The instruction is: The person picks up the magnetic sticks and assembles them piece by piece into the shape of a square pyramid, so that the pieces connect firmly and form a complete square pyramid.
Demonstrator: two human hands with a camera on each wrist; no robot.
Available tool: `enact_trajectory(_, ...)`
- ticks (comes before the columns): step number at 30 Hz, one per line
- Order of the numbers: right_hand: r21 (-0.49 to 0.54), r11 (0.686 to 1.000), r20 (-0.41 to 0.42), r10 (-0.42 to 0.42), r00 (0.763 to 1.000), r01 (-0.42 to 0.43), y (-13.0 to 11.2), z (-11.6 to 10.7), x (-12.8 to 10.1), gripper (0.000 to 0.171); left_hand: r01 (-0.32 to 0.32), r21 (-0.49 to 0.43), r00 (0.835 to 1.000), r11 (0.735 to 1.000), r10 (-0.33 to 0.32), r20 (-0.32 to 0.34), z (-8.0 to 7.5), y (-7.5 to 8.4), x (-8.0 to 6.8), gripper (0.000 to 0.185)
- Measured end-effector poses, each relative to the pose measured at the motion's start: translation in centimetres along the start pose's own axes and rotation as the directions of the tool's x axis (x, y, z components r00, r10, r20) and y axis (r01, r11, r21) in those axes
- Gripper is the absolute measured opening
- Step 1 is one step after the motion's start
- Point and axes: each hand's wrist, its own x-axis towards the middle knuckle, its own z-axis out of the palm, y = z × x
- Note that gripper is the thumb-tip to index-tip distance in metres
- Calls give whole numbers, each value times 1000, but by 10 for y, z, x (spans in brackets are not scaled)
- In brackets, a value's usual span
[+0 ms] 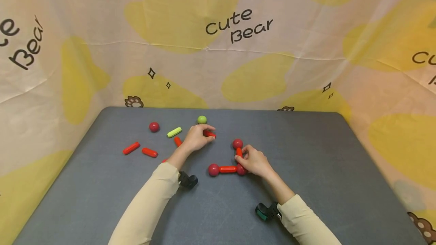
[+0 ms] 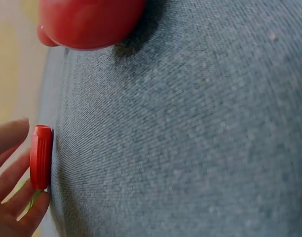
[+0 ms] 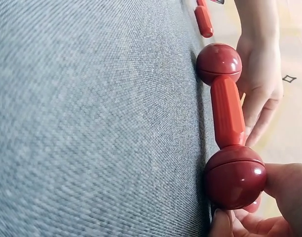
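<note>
My left hand [image 1: 196,138] reaches over a short red stick [image 1: 209,134] lying on the table. In the left wrist view the fingers spread around this stick [image 2: 41,157], with the thumb apart from it. My right hand [image 1: 256,160] pinches a red stick [image 1: 239,152] between thumb and fingers. That stick joins a far dark red ball [image 1: 237,144] to a corner ball [image 1: 241,169]. From the corner, another red stick [image 1: 228,169] runs left to a third red ball [image 1: 214,169], making an L shape. The right fingers partly hide the held stick.
Loose pieces lie to the left: a red ball [image 1: 154,126], a light green stick [image 1: 174,132], and several red sticks, including one [image 1: 131,148] farthest left. A green ball [image 1: 202,119] sits behind my left hand. The grey table [image 1: 306,143] meets a patterned cloth backdrop.
</note>
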Motion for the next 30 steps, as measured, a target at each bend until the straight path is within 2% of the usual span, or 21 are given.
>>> enact_trajectory(11, 14, 1000, -3, -8, 1000, 8, 2, 1, 1, 29, -1, 94, 999, 996, -3, 38, 1, 1, 4, 26)
enact_trajectory(21, 36, 999, 7, 4, 1000, -5, 1, 0, 1, 30, 4, 121, 997, 993, -13, 72, 0, 2, 4, 26)
enact_trajectory(30, 22, 1000, 6, 12, 1000, -12, 0, 0, 0, 31, -53, 115, 988, 992, 36, 149, -3, 9, -2, 25)
